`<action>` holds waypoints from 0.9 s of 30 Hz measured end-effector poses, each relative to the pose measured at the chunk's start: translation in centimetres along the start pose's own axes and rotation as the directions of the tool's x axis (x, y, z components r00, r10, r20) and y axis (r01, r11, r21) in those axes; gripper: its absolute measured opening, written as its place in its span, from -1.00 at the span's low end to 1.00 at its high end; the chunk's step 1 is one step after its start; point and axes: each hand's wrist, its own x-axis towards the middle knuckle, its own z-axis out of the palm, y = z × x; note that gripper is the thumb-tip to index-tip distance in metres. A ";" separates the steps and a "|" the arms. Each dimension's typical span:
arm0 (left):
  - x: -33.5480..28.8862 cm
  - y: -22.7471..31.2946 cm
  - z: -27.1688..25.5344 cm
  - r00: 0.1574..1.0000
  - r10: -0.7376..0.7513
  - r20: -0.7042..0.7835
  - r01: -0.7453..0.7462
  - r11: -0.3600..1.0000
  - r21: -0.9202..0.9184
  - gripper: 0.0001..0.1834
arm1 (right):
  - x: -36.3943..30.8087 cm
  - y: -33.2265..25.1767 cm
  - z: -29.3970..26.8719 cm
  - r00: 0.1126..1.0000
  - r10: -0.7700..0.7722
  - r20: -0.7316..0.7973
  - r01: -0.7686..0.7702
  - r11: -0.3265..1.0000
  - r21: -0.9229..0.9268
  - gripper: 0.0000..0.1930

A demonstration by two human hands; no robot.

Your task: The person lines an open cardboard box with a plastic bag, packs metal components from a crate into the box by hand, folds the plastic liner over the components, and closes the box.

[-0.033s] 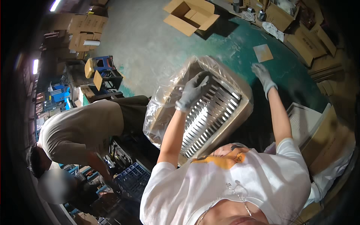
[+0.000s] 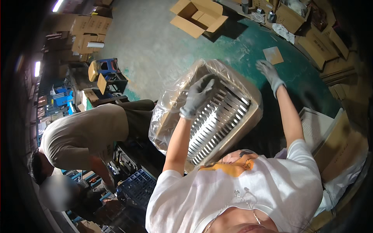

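Note:
In front of me stands a cardboard box (image 2: 251, 122) lined with clear plastic film (image 2: 167, 112). Rows of shiny, flat metal pieces (image 2: 208, 128) lie inside it, with dark gaps between them. My left hand (image 2: 196, 97), in a grey glove, is over the box's left side near the far end of the rows. Its fingers stretch forward with the thumb apart, and I see nothing held; whether it touches the pieces I cannot tell. Right of the box, my right hand (image 2: 272, 75), also gloved in grey, hangs in the air with fingers spread and nothing in it.
An open carton (image 2: 200, 17) stands on the floor ahead. A flat square sheet (image 2: 273, 55) lies beyond my right hand. At right are a white tray (image 2: 312, 126) and a brown carton (image 2: 338, 151). A co-worker (image 2: 89, 126) bends over at left near a blue crate (image 2: 136, 185).
My right hand has shifted slightly left and away from me, its fingers spreading more. My left hand has moved slightly left, with its fingers less curled.

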 end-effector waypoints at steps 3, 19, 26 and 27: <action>0.0 4.8 -0.1 0.940 0.190 -0.285 -0.098 0.947 0.305 -0.54 | 6.6 -3.9 2.6 0.921 0.088 0.380 -0.148 0.980 0.132 -0.57; 4.3 -1.3 -4.3 0.931 0.004 -0.364 -0.127 0.941 -0.314 -0.74 | 16.6 1.3 19.8 0.639 0.137 0.757 -0.197 0.980 -0.011 -0.47; 3.3 1.3 -0.8 0.950 0.221 -0.222 -0.251 0.961 -0.114 -0.63 | 14.0 -3.3 18.8 0.567 -0.163 0.808 -0.152 0.942 0.298 -0.49; 3.0 1.3 -1.1 0.952 0.186 -0.242 -0.250 0.931 -0.266 -0.76 | 12.7 -4.0 19.7 0.644 -0.227 0.730 0.034 0.962 0.270 -0.50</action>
